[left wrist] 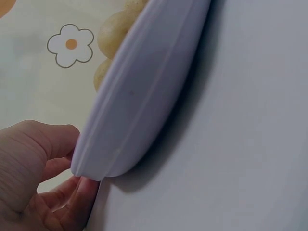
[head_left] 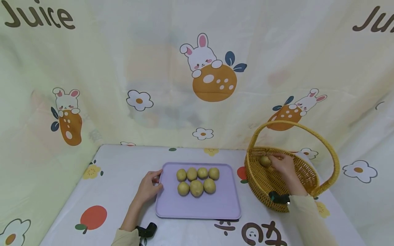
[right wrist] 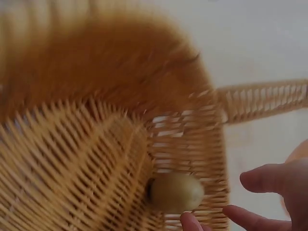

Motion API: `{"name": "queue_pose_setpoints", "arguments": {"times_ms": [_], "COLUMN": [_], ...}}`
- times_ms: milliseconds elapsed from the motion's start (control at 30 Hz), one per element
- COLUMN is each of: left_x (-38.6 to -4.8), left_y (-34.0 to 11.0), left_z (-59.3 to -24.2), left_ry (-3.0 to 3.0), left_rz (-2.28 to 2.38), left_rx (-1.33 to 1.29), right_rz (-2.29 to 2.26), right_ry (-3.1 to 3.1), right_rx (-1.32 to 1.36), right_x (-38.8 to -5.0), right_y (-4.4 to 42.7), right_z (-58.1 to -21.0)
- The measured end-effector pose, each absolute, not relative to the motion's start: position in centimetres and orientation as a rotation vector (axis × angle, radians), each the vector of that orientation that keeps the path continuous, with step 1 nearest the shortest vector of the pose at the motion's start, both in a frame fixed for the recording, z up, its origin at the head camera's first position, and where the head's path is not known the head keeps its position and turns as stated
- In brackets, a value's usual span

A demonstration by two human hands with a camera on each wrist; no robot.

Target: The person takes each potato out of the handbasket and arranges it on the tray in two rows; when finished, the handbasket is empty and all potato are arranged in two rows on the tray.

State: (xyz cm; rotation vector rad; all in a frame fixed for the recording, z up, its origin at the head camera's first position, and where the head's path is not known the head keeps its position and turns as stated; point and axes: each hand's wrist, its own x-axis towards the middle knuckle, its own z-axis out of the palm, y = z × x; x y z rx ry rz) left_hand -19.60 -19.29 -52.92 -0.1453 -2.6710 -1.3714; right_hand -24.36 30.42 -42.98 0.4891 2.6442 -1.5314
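Several potatoes (head_left: 196,188) lie in two rows on a lilac tray (head_left: 197,208). At the tray's left edge, my left hand (head_left: 149,186) grips the rim; the left wrist view has the thumb at the rim and the other fingers lower down. My right hand (head_left: 284,165) reaches into a woven basket (head_left: 255,184) beside a single potato (right wrist: 177,192) near the basket wall. In the right wrist view, the thumb and index finger stand apart, and one fingertip is close to that potato; whether it touches cannot be told.
The basket's tall arched handle (head_left: 333,160) rises over the right forearm. A printed white cloth (head_left: 120,184) covers the table, and a patterned curtain (head_left: 166,51) hangs behind it. Dark wrist cameras (head_left: 147,230) sit on both wrists.
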Motion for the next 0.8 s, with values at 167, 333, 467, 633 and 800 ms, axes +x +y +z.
{"name": "queue_pose_setpoints", "arguments": {"times_ms": [167, 333, 467, 633, 800], "left_x": [-19.7, -19.7, -19.8, -19.6, -19.6], "left_y": [-19.4, -19.3, -19.2, -19.2, -19.3], "left_z": [-52.9, -53.1, -52.9, -52.9, -52.9], "left_ry": [-2.666, -2.653, -2.643, -2.644, -2.66], "left_rz": [-1.368, -1.376, -1.379, -1.366, -1.352], "left_rx": [-0.151, -0.163, -0.174, -0.187, -0.17], "right_rz": [-1.537, -1.58, -1.626, -1.697, -1.692], "right_ry": [2.551, 2.468, 2.417, 2.399, 2.376], "right_rx": [0.493, 0.517, 0.547, 0.557, 0.556], "right_x": [-25.6, -26.2, -26.6, -26.8, -26.8], "right_y": [31.2, 31.5, 31.5, 31.7, 31.7], "right_z": [-43.0, -43.6, -44.0, -44.4, -44.4]}}
